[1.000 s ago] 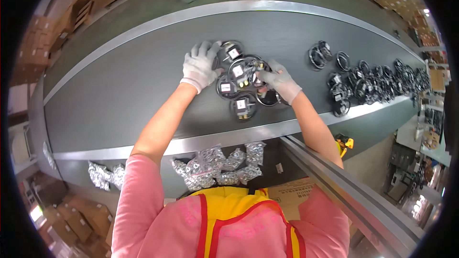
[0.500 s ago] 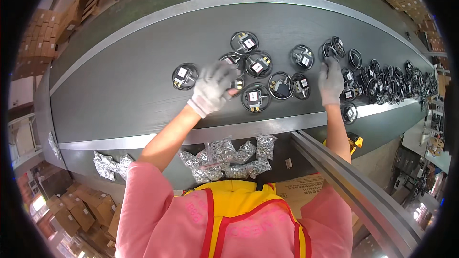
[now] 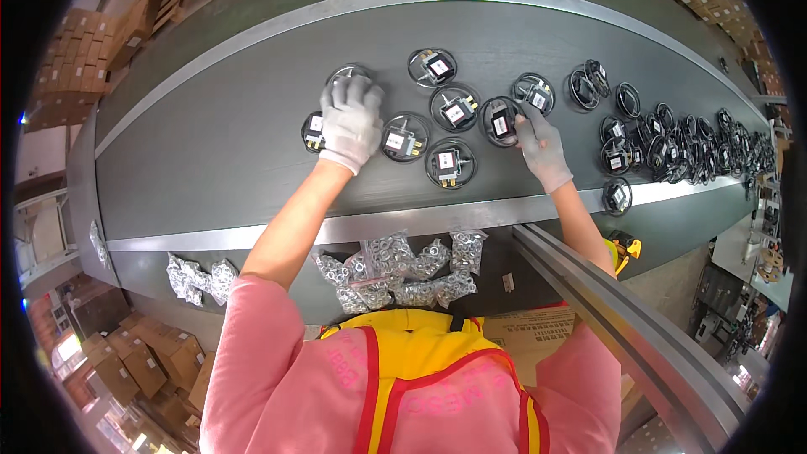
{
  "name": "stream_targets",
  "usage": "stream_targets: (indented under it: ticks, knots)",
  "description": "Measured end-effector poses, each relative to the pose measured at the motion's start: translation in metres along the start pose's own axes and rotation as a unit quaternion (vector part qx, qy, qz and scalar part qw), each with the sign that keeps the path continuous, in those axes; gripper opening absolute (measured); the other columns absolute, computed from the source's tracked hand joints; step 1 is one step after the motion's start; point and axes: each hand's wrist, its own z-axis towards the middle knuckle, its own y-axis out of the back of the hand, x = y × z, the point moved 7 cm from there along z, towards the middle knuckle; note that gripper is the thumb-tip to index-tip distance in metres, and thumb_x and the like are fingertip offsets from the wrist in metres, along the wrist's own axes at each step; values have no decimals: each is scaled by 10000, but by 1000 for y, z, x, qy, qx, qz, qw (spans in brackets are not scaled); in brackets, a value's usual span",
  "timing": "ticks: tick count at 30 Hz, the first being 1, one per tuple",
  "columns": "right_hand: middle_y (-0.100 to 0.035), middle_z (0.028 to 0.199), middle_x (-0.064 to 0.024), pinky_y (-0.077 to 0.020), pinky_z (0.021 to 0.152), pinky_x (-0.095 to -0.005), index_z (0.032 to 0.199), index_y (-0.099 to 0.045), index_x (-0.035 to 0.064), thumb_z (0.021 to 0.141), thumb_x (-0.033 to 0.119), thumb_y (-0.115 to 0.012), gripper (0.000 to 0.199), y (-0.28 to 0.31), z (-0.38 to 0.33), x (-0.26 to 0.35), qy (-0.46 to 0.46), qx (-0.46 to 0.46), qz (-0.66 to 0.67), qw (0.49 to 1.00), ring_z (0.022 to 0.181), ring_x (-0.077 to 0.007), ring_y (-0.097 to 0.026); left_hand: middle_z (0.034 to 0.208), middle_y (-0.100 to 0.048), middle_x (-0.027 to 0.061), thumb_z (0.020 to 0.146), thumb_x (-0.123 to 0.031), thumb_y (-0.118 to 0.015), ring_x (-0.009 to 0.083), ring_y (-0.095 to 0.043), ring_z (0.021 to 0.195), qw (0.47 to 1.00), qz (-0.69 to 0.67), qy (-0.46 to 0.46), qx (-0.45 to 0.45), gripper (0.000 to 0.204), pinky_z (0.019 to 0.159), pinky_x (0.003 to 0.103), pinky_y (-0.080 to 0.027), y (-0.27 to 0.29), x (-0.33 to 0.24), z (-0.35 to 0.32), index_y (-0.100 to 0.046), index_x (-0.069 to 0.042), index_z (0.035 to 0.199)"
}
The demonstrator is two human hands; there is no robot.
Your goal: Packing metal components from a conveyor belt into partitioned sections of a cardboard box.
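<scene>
My gloved left hand [image 3: 351,124] lies over a thermostat with a coiled black tube [image 3: 345,74], its fingers curled down on it. Only the coil's far edge shows past the fingertips. Beside that hand, another thermostat [image 3: 314,136] is partly covered. My gloved right hand [image 3: 542,150] grips the edge of a coiled thermostat [image 3: 502,123] with thumb and fingers. This one lies close against a further coiled thermostat [image 3: 535,96]. Between my hands several more lie flat, among them one thermostat [image 3: 404,141] with brass-coloured terminals.
The dark conveyor belt [image 3: 210,151] has metal rails along both sides. A dense pile of coiled thermostats [image 3: 689,147] stretches to the right. Clear bags of metal rings [image 3: 391,265] lie along the near ledge. A metal beam [image 3: 622,311] slants past my right arm.
My left hand has moved left, and a thermostat has shifted left with it. My right hand has come left from the pile's edge, and the thermostats near it are rearranged.
</scene>
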Motion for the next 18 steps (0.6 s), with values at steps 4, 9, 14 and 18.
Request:
stream_targets:
  ticks: [4,9,14,18]
  knots:
    - [-657,819,-153,-491,687,-352,1158,-576,98,901,200,-547,277,12,5,-8,53,-67,-191,978,742,-290,-648,1120,-581,65,652,-86,-627,293,-513,1111,984,-130,-117,37,364,886,427,-448,-9,-45,-8,-648,-119,1014]
    - [-659,979,-112,-510,733,-299,1168,-569,41,926,137,-534,263,40,-15,-2,54,-113,-58,990,826,-203,-653,1189,-567,65,747,-138,-635,296,-512,1134,980,-139,-126,69,412,896,412,-441,-29,-69,-5,-590,-127,1157]
    - [-609,1074,-96,-511,768,-239,1208,-539,-17,948,72,-508,277,90,-88,-8,-72,-190,80,976,891,-120,-617,1099,-606,124,780,-213,-624,301,-546,1060,963,-170,-121,170,342,913,430,-411,-44,-93,-10,-596,-103,1103]
    - [-626,1062,-88,-505,732,-295,1195,-537,-27,942,145,-518,306,108,-175,-37,-61,75,-347,933,848,-145,-620,1063,-628,98,729,-110,-573,287,-563,1043,969,-153,-127,149,282,902,407,-416,-35,-88,-2,-633,-116,1005]
